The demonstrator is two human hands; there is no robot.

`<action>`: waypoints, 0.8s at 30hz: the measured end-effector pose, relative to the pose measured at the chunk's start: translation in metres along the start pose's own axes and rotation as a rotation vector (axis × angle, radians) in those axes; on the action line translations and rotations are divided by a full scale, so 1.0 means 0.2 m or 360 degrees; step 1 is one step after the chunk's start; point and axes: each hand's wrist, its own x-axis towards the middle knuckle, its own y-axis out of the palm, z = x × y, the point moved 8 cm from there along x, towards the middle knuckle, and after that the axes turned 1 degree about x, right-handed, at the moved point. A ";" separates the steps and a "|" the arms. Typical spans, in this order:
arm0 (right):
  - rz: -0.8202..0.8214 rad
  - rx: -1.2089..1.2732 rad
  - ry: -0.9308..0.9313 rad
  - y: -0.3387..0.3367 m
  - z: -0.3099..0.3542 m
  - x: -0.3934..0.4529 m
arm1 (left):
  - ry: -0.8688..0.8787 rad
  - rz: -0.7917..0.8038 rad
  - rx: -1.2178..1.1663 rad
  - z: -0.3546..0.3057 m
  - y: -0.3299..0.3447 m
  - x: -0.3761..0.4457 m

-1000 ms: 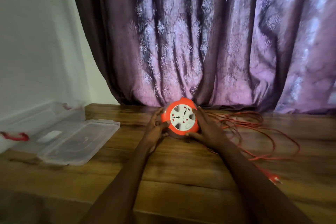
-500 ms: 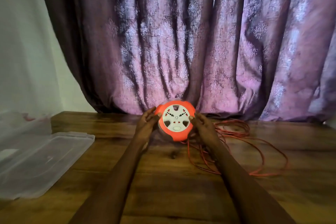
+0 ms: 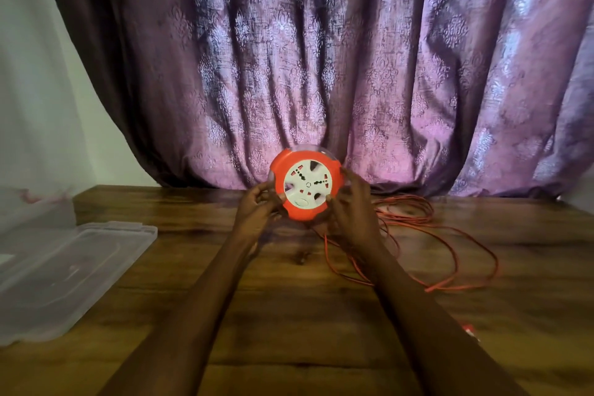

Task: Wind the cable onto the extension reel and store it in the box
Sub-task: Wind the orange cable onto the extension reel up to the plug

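You hold the extension reel (image 3: 305, 185) up off the wooden table (image 3: 289, 315) with both hands, its white socket face turned toward you and its orange rim standing upright in front of the purple curtain (image 3: 321, 58). Your left hand (image 3: 257, 212) grips the rim at about 8 o'clock on the reel, fingers curled around the edge. Your right hand (image 3: 353, 206) grips it at about 4 o'clock, fingertips hooked over the rim and onto the white face. The orange cable (image 3: 450, 254) drops from the bottom of the reel and lies in loose loops on the table at 3 to 4 o'clock from it; a plug end (image 3: 468, 329) shows at 5 o'clock, beside your right forearm. The clear plastic lid (image 3: 64, 270) lies flat at 8 o'clock, with the clear box (image 3: 35, 206) just behind it at 9 o'clock, blurred.
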 end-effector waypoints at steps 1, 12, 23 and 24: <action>-0.0023 -0.0340 -0.0284 -0.01 0.08 -0.01 | 0.0034 -0.0024 0.0047 -0.02 0.00 -0.01; 0.0327 -0.1427 -0.0768 0.11 0.26 -0.03 | 0.0196 0.0083 0.0490 -0.10 0.06 -0.03; 0.0027 -0.1242 -0.0590 0.10 0.26 0.00 | 0.0312 0.0023 0.0760 -0.12 0.06 -0.03; 0.0015 -0.1076 -0.0357 0.08 0.23 0.01 | 0.0327 0.0015 0.0777 -0.12 0.08 -0.04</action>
